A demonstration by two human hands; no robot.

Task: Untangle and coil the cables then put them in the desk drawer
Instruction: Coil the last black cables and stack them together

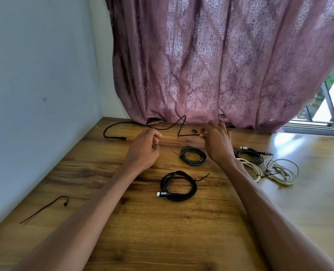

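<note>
1. Lower left of frame: loose black cable tie [45, 208] on wooden desk [123, 231], well apart from the rest. Prob. needed for the last coil.
2. Upper left-centre: uncoiled black cable [123, 123] runs along the desk's far edge by the curtain [220, 65]; one plug lies at its left end, a kink stands up near centre.
3. Left hand [145, 148] hovers over desk, fingers loosely curled, holding nothing; not touching the cable.
4. Centre: black braided coil [178, 185], tied; small black coil [193, 155] above it, also tied.
5. Right hand [218, 140] reaches to the cable's right end by the curtain; fingers spread. Can't tell if the tips pinch the cable yet.
6. Right of centre: dark coil [249, 155], two white coils [248, 168] [283, 171] in a cluster.
7. Judgement: last cable left to coil. Do it well: take the right end, draw slack toward body, straighten the kink first, then even loops over left hand. Drawer not in view.
</note>
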